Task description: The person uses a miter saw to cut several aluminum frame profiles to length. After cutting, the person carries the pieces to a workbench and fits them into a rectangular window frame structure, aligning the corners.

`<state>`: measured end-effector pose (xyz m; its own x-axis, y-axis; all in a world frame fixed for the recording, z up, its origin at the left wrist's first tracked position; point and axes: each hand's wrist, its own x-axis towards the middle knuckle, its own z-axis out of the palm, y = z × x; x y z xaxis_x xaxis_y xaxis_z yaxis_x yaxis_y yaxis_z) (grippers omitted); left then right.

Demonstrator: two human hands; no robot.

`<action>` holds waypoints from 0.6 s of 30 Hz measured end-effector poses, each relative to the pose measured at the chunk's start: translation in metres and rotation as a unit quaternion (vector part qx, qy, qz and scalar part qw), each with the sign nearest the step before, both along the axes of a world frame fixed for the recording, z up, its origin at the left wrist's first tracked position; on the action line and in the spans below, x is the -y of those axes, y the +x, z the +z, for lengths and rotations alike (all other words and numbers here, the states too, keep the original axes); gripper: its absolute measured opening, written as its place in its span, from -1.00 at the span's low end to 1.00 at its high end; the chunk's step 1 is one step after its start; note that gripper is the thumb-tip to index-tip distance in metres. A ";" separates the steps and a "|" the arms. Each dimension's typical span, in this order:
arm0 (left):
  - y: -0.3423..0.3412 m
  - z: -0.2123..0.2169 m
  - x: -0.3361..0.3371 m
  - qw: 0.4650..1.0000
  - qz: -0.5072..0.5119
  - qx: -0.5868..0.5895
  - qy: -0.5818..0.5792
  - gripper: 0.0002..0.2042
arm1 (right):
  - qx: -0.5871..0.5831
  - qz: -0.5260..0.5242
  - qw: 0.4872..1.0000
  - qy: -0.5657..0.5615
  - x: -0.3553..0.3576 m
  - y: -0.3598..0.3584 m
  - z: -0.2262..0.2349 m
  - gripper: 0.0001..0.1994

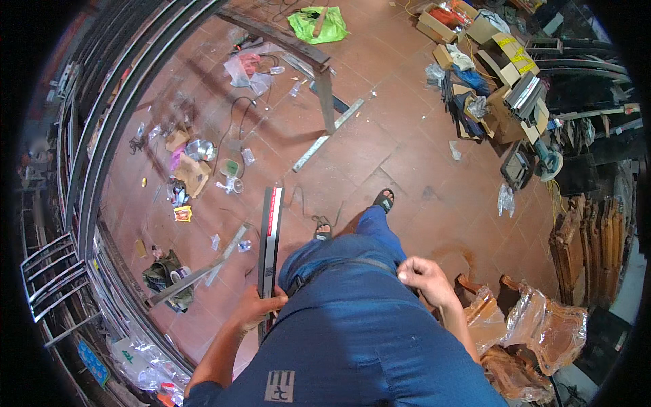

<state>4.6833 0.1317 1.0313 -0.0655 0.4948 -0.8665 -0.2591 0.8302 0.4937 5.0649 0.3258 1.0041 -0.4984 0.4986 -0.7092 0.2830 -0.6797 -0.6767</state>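
Note:
My left hand [261, 306] is wrapped round a long, straight metal profile [270, 230] at my left side. The profile is dark along one side and silver along the other, with a red label strip near its far end. It points away from me over the floor, and its near end passes behind my hand and shirt. At my right hip, my right hand [428, 278] is curled with its fingers closed, and nothing shows in it. My feet are apart on the tiles, one ahead of the other.
A metal frame [324, 95] stands ahead, above a flat bar [329, 136]. Plastic litter and a torn cardboard piece [192, 176] lie left. Long curved rails [112, 129] line the left. Cardboard boxes [498, 112] fill the far right; wrapped carved wood [546, 319] lies near right.

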 end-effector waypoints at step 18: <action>0.107 0.021 -0.252 0.989 -0.097 -0.114 0.014 -0.71 | -0.068 0.112 0.977 -0.169 -0.202 0.202 -0.014 -0.80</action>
<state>4.7905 0.3836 1.0519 -0.1592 0.5406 -0.8261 0.0250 0.8387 0.5440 5.2665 0.5282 0.9897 -0.6693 0.1147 -0.7341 0.3738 -0.8019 -0.4661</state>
